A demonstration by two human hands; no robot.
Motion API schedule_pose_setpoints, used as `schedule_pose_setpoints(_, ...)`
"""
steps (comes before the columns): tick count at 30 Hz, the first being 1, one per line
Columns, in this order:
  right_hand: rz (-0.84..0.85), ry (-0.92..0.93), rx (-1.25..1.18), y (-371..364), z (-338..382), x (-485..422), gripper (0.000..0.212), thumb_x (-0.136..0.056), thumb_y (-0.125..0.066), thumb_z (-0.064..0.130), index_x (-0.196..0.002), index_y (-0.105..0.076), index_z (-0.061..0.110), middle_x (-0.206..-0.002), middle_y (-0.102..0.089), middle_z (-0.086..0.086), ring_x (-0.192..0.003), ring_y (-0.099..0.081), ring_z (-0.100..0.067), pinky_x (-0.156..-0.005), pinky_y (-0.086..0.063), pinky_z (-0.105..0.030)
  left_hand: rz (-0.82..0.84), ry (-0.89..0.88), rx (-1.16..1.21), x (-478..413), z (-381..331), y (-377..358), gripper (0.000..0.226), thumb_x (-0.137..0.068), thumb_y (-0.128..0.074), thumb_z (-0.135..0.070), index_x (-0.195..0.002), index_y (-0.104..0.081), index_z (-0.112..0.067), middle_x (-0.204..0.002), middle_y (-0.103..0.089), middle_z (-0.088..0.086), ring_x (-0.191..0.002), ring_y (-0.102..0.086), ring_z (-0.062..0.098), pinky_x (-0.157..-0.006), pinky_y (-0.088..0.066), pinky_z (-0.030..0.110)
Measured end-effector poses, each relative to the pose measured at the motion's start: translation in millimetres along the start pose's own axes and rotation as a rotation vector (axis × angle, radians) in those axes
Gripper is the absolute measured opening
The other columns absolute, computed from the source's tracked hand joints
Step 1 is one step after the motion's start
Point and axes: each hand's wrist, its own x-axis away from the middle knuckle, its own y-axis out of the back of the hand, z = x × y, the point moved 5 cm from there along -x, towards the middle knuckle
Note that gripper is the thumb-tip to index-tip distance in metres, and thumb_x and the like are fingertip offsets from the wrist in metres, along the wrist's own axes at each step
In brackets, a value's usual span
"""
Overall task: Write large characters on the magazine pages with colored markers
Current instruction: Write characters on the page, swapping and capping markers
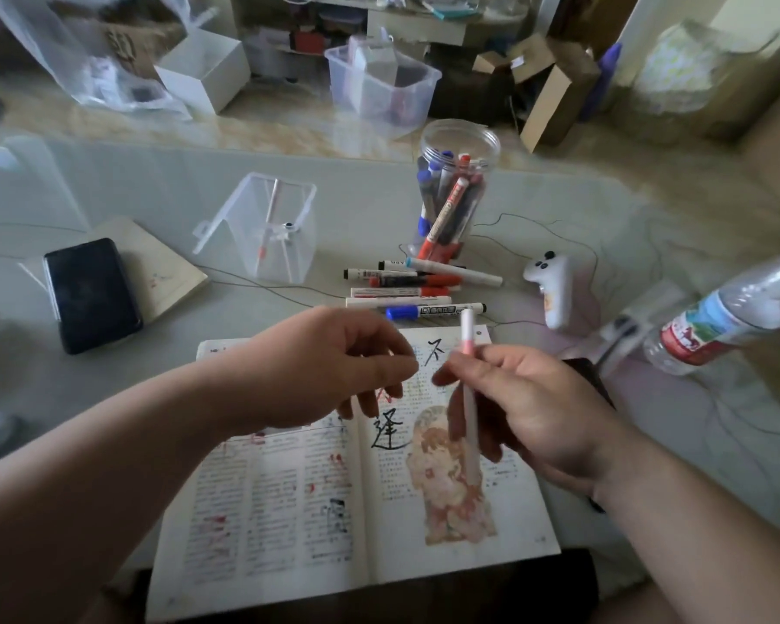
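Note:
An open magazine [289, 502] lies on the table in front of me, with large black characters on its right page and red smears on the left page. My right hand [523, 407] hovers over the right page, gripping a white marker with a pink band [468, 340] that points up and away. My left hand [329, 367] floats just left of it above the page fold, fingers curled and pinched; whether it holds something small I cannot tell. Several loose markers [417, 288] lie beyond the magazine.
A clear jar of markers [453, 191] stands behind the loose ones. An open clear plastic box [266, 227] sits at centre left, a black phone [92, 292] on a booklet at left. A white controller [555, 286] and a lying water bottle [730, 317] are at right.

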Motion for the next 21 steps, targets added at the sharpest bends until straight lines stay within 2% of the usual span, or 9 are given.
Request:
schedule_pose_setpoints(2,0.050,-0.022,0.203,-2.0,-4.9,0.7,0.045,-0.084,-0.061,0.053,-0.091,-0.075,0.010,-0.055,-0.060,-0.012,-0.046,-0.050,-0.019,-0.045,-0.040,-0.023,-0.020,-0.057,0.002,-0.8,4.6,-3.3,0.041,-0.087,-0.074,-0.033,-0.124,-0.059,-0.042,-0.102,-0.071,-0.017,-0.080,-0.071,0.010,-0.072,-0.058,0.031)
schedule_pose_setpoints(3,0.084,-0.027,0.278,-3.4,-6.1,1.2,0.051,-0.081,-0.061,0.060,-0.090,-0.076,0.012,-0.051,-0.057,-0.008,-0.045,-0.048,-0.018,-0.049,-0.041,-0.024,-0.021,-0.118,-0.086,-0.7,4.9,-5.1,0.054,-0.085,-0.076,-0.034,-0.131,-0.053,-0.047,-0.110,-0.067,-0.022,-0.086,-0.070,0.006,-0.076,-0.056,0.027)
schedule_pose_setpoints(5,0.156,-0.036,0.377,-4.1,-8.3,1.9,0.058,-0.079,-0.063,0.064,-0.091,-0.076,0.009,-0.046,-0.052,-0.003,-0.044,-0.045,-0.016,-0.053,-0.040,-0.026,-0.004,-0.248,-0.299,2.3,-0.9,-11.3,0.050,-0.085,-0.075,-0.039,-0.131,-0.058,-0.046,-0.113,-0.064,-0.025,-0.092,-0.065,-0.001,-0.077,-0.051,0.014)
schedule_pose_setpoints(8,0.250,-0.062,0.356,0.1,-5.5,3.2,0.018,-0.086,-0.079,0.031,-0.095,-0.076,0.016,-0.058,-0.054,-0.008,-0.048,-0.043,-0.013,-0.048,-0.033,-0.021,0.031,-0.265,-0.422,3.0,-2.1,-17.2,0.027,-0.087,-0.063,-0.054,-0.104,-0.076,-0.038,-0.088,-0.070,-0.019,-0.081,-0.062,-0.001,-0.068,-0.047,0.013)
schedule_pose_setpoints(10,0.282,-0.094,0.198,9.5,-5.9,3.3,0.028,-0.079,-0.081,0.008,-0.106,-0.074,0.016,-0.072,-0.056,-0.013,-0.052,-0.042,-0.012,-0.045,-0.031,-0.021,0.047,-0.159,-0.423,-1.0,4.3,-15.9,0.012,-0.090,-0.066,-0.049,-0.089,-0.076,-0.042,-0.079,-0.070,-0.016,-0.073,-0.064,0.003,-0.067,-0.052,0.024)
schedule_pose_setpoints(12,0.246,-0.076,-0.026,19.6,-2.4,0.9,0.034,-0.077,-0.076,0.001,-0.109,-0.072,0.010,-0.074,-0.057,-0.010,-0.055,-0.045,-0.012,-0.045,-0.035,-0.022,0.040,-0.070,-0.408,-4.5,8.1,-11.1,0.014,-0.090,-0.067,-0.047,-0.076,-0.071,-0.047,-0.076,-0.071,-0.016,-0.069,-0.066,0.004,-0.069,-0.055,0.031)
schedule_pose_setpoints(15,0.143,0.034,-0.303,22.1,4.3,-2.4,0.021,-0.077,-0.077,0.005,-0.098,-0.074,0.003,-0.068,-0.058,-0.011,-0.056,-0.047,-0.016,-0.045,-0.038,-0.024,-0.001,-0.018,-0.370,-6.8,8.7,-9.2,0.013,-0.089,-0.069,-0.047,-0.077,-0.071,-0.042,-0.073,-0.071,-0.018,-0.066,-0.065,0.005,-0.064,-0.050,0.022)
schedule_pose_setpoints(19,-0.088,0.257,0.058,11.6,-4.4,-3.8,0.028,-0.088,-0.071,0.036,-0.088,-0.076,0.009,-0.071,-0.062,-0.022,-0.059,-0.054,-0.023,-0.052,-0.043,-0.031,-0.110,-0.107,-0.297,-7.3,-3.8,-16.5,0.016,-0.083,-0.079,-0.039,-0.074,-0.067,-0.045,-0.073,-0.070,-0.024,-0.068,-0.066,0.001,-0.061,-0.048,0.014)
schedule_pose_setpoints(21,-0.146,0.304,0.066,11.3,-7.6,-4.1,0.028,-0.089,-0.068,0.040,-0.089,-0.077,0.013,-0.075,-0.067,-0.020,-0.063,-0.059,-0.026,-0.056,-0.046,-0.033,-0.129,-0.088,-0.297,-8.0,-4.9,-16.6,0.014,-0.083,-0.077,-0.042,-0.073,-0.067,-0.043,-0.073,-0.069,-0.023,-0.067,-0.065,0.003,-0.061,-0.049,0.018)
